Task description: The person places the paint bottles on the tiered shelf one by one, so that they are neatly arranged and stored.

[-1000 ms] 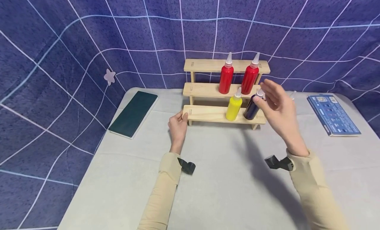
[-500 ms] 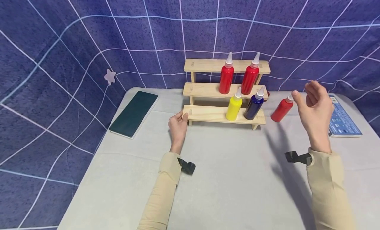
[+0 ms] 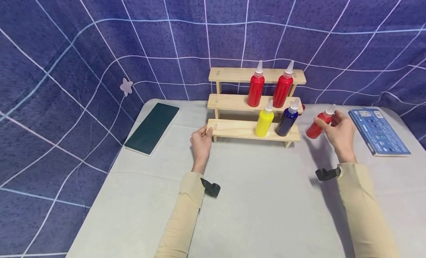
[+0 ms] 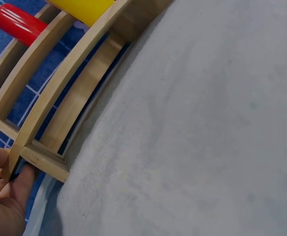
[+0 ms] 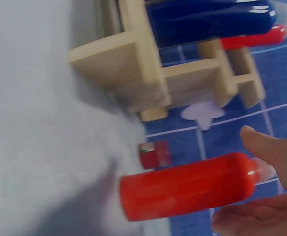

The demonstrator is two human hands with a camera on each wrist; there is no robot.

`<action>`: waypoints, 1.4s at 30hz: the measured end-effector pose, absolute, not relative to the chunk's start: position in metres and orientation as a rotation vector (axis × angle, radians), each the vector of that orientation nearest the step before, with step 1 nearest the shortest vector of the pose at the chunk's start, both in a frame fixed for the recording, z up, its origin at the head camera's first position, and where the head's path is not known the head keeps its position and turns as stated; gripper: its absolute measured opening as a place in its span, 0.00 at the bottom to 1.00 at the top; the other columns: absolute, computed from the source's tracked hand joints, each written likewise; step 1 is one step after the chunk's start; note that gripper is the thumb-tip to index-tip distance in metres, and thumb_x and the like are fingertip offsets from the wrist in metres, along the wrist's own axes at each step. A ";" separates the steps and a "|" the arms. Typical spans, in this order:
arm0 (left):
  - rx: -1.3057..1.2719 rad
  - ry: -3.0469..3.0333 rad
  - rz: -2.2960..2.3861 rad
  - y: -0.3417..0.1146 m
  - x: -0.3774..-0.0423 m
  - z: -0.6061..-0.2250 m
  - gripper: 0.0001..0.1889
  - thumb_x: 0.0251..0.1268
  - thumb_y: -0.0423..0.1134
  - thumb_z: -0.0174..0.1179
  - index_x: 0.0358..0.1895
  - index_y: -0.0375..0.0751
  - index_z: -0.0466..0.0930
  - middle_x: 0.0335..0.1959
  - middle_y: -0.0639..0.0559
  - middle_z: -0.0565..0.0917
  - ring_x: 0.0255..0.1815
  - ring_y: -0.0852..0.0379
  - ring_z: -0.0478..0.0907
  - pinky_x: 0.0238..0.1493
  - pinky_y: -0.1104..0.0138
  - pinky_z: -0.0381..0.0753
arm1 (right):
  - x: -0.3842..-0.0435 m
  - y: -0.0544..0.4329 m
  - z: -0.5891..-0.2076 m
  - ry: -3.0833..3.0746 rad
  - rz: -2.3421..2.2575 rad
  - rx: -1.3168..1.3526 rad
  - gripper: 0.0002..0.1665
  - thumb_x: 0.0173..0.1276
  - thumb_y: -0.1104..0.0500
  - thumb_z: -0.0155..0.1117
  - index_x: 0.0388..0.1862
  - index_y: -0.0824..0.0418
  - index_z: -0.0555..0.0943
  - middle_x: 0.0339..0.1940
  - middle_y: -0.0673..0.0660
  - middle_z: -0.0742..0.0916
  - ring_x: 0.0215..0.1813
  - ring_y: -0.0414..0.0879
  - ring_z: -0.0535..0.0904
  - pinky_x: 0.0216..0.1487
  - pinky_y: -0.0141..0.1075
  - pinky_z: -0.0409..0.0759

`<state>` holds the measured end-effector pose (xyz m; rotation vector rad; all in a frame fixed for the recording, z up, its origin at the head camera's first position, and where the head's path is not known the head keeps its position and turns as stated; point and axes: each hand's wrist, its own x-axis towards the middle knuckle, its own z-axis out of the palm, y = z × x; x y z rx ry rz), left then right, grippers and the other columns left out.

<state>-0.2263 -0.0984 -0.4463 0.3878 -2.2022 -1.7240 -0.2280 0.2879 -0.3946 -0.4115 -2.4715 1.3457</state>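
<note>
A three-step wooden display stand (image 3: 233, 128) sits on the table. My left hand (image 3: 201, 144) pinches the left end of its lowest step, thumb on one side and fingers on the other. Beyond the stand's right end is a red squeeze bottle (image 3: 314, 130) with a white pointed nozzle. Around its upper part reaches my right hand (image 3: 341, 136); the right wrist view shows thumb and fingers spread on either side of the bottle's top. The lowest step bears a yellow bottle (image 3: 264, 124) and a dark blue bottle (image 3: 286, 123). Two red bottles (image 3: 255, 91) stand on the middle step.
A dark green notebook (image 3: 152, 128) lies at the table's left. At the right lies a blue book (image 3: 379, 132). A small red object (image 5: 154, 154) shows behind the stand's right end. A blue gridded curtain (image 3: 186, 36) hangs behind the table.
My right hand has moved right from the blue bottle, leaving it on the lowest step, then come back left to the red bottle beside the stand. The left hand has stayed on the stand.
</note>
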 end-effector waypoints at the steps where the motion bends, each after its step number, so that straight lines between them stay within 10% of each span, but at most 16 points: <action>1: 0.387 -2.203 -1.723 -0.098 -0.226 -0.446 0.19 0.68 0.36 0.61 0.58 0.30 0.78 0.51 0.35 0.83 0.49 0.50 0.85 0.44 0.72 0.86 | -0.230 0.288 -0.398 -2.477 1.340 -0.401 0.35 0.64 0.53 0.69 0.65 0.69 0.72 0.44 0.52 0.87 0.45 0.35 0.81 0.44 0.20 0.78; 6: 0.378 -2.210 -1.708 -0.098 -0.227 -0.447 0.19 0.68 0.36 0.61 0.57 0.29 0.78 0.50 0.34 0.83 0.48 0.49 0.85 0.43 0.72 0.86 | -0.234 0.288 -0.410 -2.458 1.292 -0.385 0.25 0.61 0.56 0.72 0.50 0.72 0.78 0.17 0.26 0.72 0.23 0.24 0.69 0.23 0.18 0.67; 42: 0.380 -2.206 -1.699 -0.099 -0.226 -0.448 0.19 0.68 0.37 0.61 0.57 0.31 0.79 0.50 0.36 0.84 0.48 0.50 0.85 0.44 0.70 0.86 | -0.162 0.283 -0.360 -2.628 1.414 -0.012 0.12 0.61 0.56 0.73 0.40 0.50 0.78 0.25 0.27 0.82 0.29 0.23 0.79 0.30 0.17 0.73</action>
